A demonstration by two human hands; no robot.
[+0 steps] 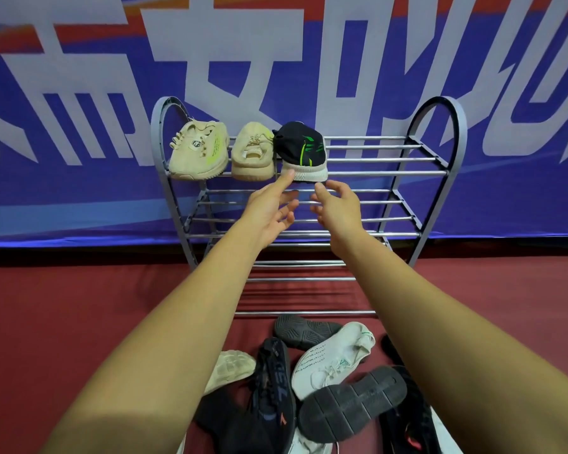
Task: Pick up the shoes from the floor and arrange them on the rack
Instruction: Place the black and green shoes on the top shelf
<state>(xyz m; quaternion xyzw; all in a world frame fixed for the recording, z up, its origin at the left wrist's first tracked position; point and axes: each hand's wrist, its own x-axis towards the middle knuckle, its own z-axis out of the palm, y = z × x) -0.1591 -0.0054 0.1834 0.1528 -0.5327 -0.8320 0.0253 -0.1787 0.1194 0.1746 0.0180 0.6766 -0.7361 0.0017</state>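
A grey metal shoe rack (pixel 440 158) stands against the banner wall. Its top shelf carries two beige shoes (pixel 199 150) (pixel 252 152) and a black shoe with green stripes and a white sole (pixel 304 150). My left hand (pixel 269 208) reaches up with relaxed fingers, its index fingertip touching the black shoe's sole. My right hand (pixel 336 204) hovers just below that shoe, fingers loosely spread and holding nothing. On the floor lies a pile of shoes: a white one (pixel 333 360), a black one with lettering (pixel 273 381), an upturned black sole (pixel 351 403) and a beige one (pixel 232 367).
The rack's lower shelves (pixel 309 221) are bare bars. A blue and white banner (pixel 79 93) covers the wall behind. Dark red carpet (pixel 63 306) spreads to the left and right of the rack. Another black shoe (pixel 304 330) lies by the rack's foot.
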